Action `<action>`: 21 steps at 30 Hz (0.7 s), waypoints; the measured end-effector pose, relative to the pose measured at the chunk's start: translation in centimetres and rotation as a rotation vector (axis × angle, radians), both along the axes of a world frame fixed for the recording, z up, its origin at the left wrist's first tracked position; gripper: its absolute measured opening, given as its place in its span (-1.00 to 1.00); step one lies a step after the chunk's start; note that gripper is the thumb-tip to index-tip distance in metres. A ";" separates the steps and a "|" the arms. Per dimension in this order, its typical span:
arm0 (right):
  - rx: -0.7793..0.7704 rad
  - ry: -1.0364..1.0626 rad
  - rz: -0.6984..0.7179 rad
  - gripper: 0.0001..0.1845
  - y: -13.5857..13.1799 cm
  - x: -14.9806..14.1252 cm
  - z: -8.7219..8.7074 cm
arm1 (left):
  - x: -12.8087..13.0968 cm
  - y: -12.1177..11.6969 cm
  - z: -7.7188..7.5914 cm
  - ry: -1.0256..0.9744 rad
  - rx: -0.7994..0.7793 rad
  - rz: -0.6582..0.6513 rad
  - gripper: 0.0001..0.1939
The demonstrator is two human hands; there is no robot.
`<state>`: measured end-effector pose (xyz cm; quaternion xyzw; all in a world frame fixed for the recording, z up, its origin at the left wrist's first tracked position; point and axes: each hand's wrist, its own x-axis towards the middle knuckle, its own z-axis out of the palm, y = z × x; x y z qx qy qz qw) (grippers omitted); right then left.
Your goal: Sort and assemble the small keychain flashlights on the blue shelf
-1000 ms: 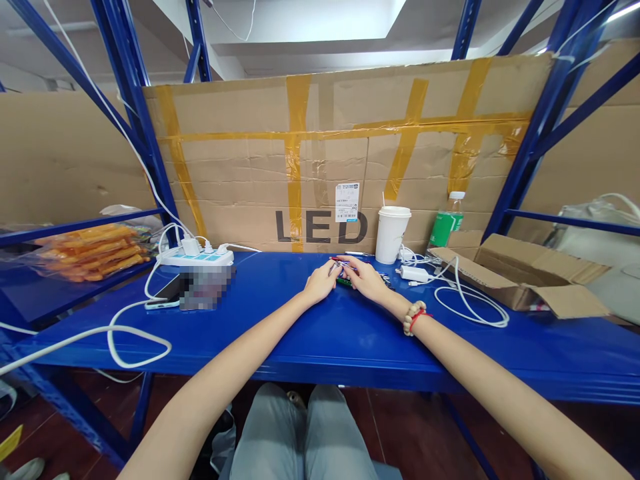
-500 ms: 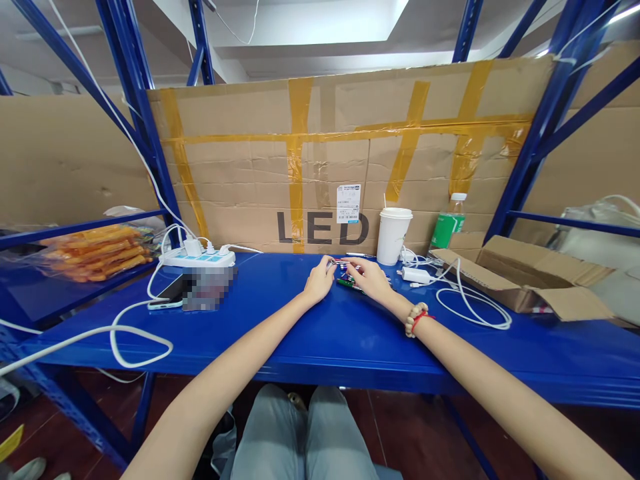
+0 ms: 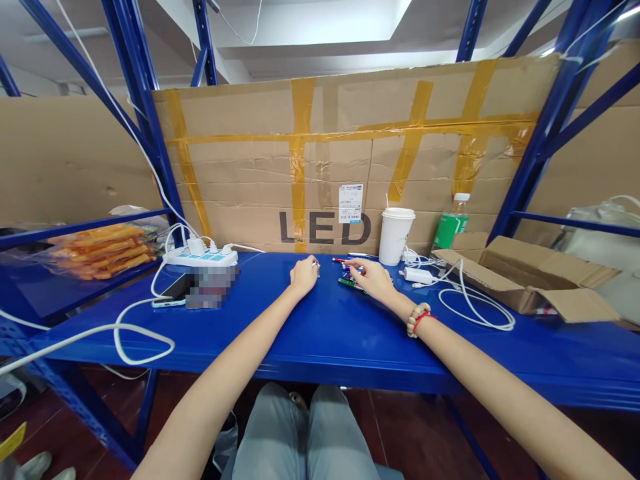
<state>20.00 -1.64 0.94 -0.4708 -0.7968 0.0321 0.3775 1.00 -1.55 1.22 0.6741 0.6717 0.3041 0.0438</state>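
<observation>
Nearest to me are 2 knees in grey-blue trousers (image 3: 270, 433), tucked under the front edge of a blue metal worktable (image 3: 310, 333). Both bare forearms stretch over that edge, the right wrist wearing a beaded bracelet (image 3: 417, 321) with a red cord.

Farther in, the left hand (image 3: 304, 275) rests low over the tabletop, fingers curled closed on a slim item (image 3: 317, 265), too small for me to identify. The right hand (image 3: 371, 277), well apart from it, bends its fingers down over a loose cluster of pens (image 3: 346, 269); I can't tell whether it grips any. A green pen (image 3: 349, 284) lies on the near side of that cluster, just left of the right palm, and 1 white pen (image 3: 360, 255) lies behind.

Off to the left, a smartphone (image 3: 171, 292) lies beside a blurred-out patch, with a white power strip (image 3: 203, 257) behind. To the right, a white charger (image 3: 419, 276) and its looped cable sit near an open carton (image 3: 580, 305). Beyond them stand a lidded white cup (image 3: 396, 237) with a straw and a green-labelled bottle (image 3: 451, 227), before a taped cardboard panel (image 3: 240, 180) printed "LED".
</observation>
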 end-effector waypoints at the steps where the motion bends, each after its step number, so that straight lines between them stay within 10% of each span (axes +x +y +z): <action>1: -0.005 -0.003 -0.004 -0.71 0.0 0.0 0.0 | -0.3 0.1 0.0 0.018 -0.016 0.013 -0.81; 21: 0.027 -0.130 -0.099 -0.68 -0.2 -0.1 0.1 | -1.9 0.5 -0.3 0.296 -0.106 0.116 -0.75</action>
